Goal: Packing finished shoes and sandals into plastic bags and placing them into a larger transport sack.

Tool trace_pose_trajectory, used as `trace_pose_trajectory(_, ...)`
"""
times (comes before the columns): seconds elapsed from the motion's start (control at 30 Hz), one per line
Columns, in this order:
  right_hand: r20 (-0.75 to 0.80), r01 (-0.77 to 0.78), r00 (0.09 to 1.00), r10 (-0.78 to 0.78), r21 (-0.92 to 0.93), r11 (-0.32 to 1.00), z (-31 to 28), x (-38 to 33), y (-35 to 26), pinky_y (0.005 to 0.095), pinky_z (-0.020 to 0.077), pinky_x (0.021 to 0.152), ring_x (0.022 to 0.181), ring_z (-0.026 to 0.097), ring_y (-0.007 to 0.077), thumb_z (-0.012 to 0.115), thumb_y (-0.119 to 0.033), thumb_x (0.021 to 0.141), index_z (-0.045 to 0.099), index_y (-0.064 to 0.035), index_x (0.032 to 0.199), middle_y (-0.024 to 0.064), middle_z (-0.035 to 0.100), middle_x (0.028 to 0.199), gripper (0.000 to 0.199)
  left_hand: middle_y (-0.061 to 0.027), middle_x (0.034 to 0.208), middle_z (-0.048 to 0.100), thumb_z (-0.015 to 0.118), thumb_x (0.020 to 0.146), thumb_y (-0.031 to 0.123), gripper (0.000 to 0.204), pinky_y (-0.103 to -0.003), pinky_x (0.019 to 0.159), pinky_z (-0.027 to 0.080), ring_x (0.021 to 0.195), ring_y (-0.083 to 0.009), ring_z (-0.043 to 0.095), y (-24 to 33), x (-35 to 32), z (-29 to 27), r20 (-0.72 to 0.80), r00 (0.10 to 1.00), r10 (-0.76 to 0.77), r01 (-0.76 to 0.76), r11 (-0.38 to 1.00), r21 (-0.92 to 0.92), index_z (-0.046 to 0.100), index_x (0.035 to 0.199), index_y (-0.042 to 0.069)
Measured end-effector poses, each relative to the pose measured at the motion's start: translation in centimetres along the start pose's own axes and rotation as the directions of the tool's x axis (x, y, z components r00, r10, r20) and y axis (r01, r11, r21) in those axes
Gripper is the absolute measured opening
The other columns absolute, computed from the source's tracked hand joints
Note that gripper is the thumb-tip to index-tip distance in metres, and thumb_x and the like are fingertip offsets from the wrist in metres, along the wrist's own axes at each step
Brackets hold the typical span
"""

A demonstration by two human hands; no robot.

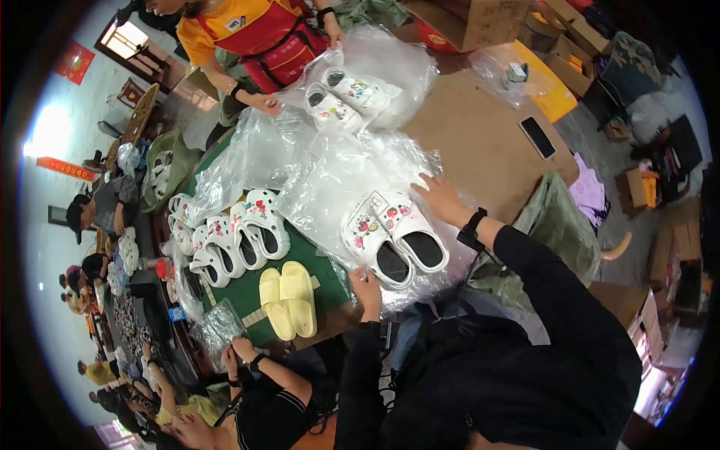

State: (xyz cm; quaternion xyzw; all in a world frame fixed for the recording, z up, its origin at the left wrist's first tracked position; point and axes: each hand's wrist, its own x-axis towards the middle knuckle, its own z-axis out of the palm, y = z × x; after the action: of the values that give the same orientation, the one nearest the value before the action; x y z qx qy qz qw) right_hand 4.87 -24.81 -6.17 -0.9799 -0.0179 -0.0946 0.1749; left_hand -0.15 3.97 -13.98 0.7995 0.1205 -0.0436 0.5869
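A pair of white clogs (395, 247) with colourful charms lies side by side on a clear plastic bag (315, 184) in front of me, their dark insoles showing. My left hand (366, 294) is at the near left of the clogs, fingers closed on the edge of the plastic bag. Beyond the clogs on the right, my right hand (441, 198) lies over the plastic with its fingers spread. Across the table, a person in a red apron (281, 49) has hands on another plastic sheet (409, 64), on which a second pair of charmed white clogs (345, 97) rests.
Several white clogs (240, 236) stand on the green mat (330, 277) to my left, with yellow slippers (289, 300) nearer. A phone (538, 138) lies on the brown tabletop (480, 142). Beside me at lower left sits another person (277, 390). Cardboard boxes (495, 22) stand at the far side.
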Motion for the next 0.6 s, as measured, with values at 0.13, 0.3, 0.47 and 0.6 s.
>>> trace_pose_trajectory(0.13, 0.094, 0.17, 0.984, -0.152, -0.234, 0.957, 1.8, 1.5, -1.1, 0.0375, 0.0409, 0.081, 0.1, 0.05, 0.0267, 0.051, -0.011, 0.078, 0.05, -0.009, 0.112, 0.0135, 0.051, 0.111, 0.035, -0.0194, 0.089, 0.059, 0.052, 0.085, 0.012, 0.025, -0.035, 0.068, 0.046, 0.076, -0.0296, 0.06, -3.6, 1.3, -0.4, 0.048, 0.995, -0.09, 0.086, 0.994, 0.07, 0.05, 0.104, -0.004)
trace_pose_trajectory(0.3, 0.139, 0.186, 0.979, -0.15, -0.296, 0.937, 2.8, 1.8, -1.0, 0.0342, 0.0413, 0.076, 0.089, 0.053, 0.0221, 0.051, -0.012, 0.075, 0.056, -0.0097, 0.093, 0.0081, 0.055, 0.091, 0.018, -0.0281, 0.095, 0.057, 0.043, 0.088, 0.018, 0.029, -0.044, 0.079, 0.041, 0.091, -0.0428, 0.054, -3.1, 2.3, 0.8, 0.043, 0.977, -0.207, 0.198, 0.967, 0.158, 0.047, 0.107, -0.003)
trace_pose_trajectory(0.47, 0.103, 0.234, 0.969, -0.226, -0.072, 0.97, 3.2, 0.9, 0.2, 0.0388, 0.0425, 0.072, 0.083, 0.054, 0.0268, 0.055, -0.009, 0.071, 0.055, -0.0072, 0.093, 0.0099, 0.057, 0.081, 0.023, -0.0295, 0.099, 0.055, 0.04, 0.089, 0.021, 0.03, -0.044, 0.081, 0.041, 0.095, -0.0441, 0.052, -0.5, 1.9, 0.4, 0.019, 0.954, -0.299, 0.292, 0.941, 0.17, 0.044, 0.11, 0.0)
trace_pose_trajectory(0.6, 0.14, -0.067, 0.99, 0.033, 0.245, 0.967, 3.5, 0.6, 0.7, 0.0444, 0.0427, 0.061, 0.068, 0.056, 0.0352, 0.051, -0.005, 0.076, 0.047, -0.0036, 0.094, 0.0175, 0.056, 0.069, 0.018, -0.0235, 0.092, 0.06, 0.047, 0.088, 0.028, 0.031, -0.042, 0.075, 0.043, 0.087, -0.0366, 0.057, 3.3, 1.0, 0.4, -0.08, 0.969, -0.232, 0.243, 0.953, 0.18, 0.054, 0.099, -0.001)
